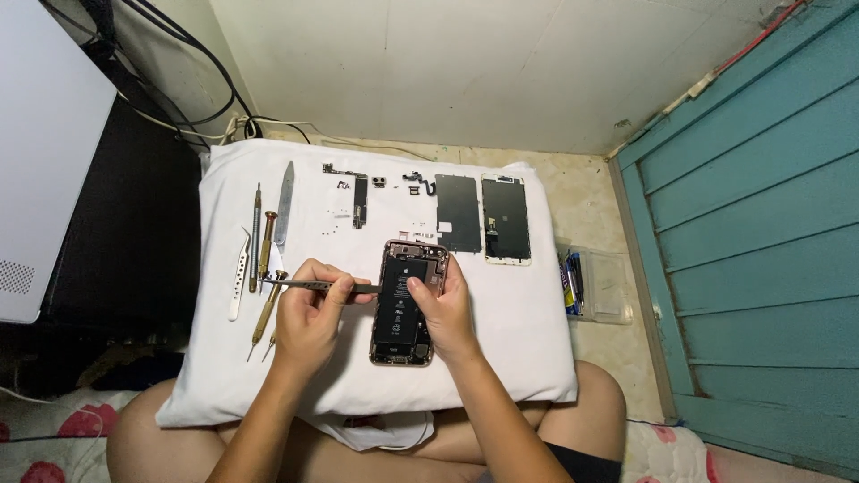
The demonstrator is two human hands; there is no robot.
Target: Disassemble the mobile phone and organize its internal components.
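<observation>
Because the person sits cross-legged with a white pillow (528,349) across the lap, the pillow serves as a soft workbench, and everything is laid on it within arm's reach.

From the head camera, the opened smartphone (407,304) lies face-open in the middle of the pillow, near the front edge, its black battery (399,313) showing inside the rose-gold frame. The right hand (445,313) rests on the phone's right edge, fingers curled over the frame and pressing down on it, which looks like a way to keep the body from sliding on the soft cloth. The left hand (309,317) is closed round a pair of slim metal tweezers (324,285), held like a pen and lying almost level, the tip reaching the phone's upper left side beside the battery. Whether the tips pinch anything I cannot tell; it is too small.

Left of that hand, the spare tools sit in a rough row: white plastic tweezers (239,277), several small screwdrivers (266,246) and a flat metal pry tool (284,206), handles pointing toward the person, so they can be picked up easily. Along the far edge the removed parts are spread apart from one another: a logic board (360,201), small camera and flex pieces (413,182), a dark shield plate (458,213) and the display panel (506,220) lying flat. Off the pillow to the right, a clear plastic box (598,286) sits on the floor beside a teal wooden door (761,224).
</observation>
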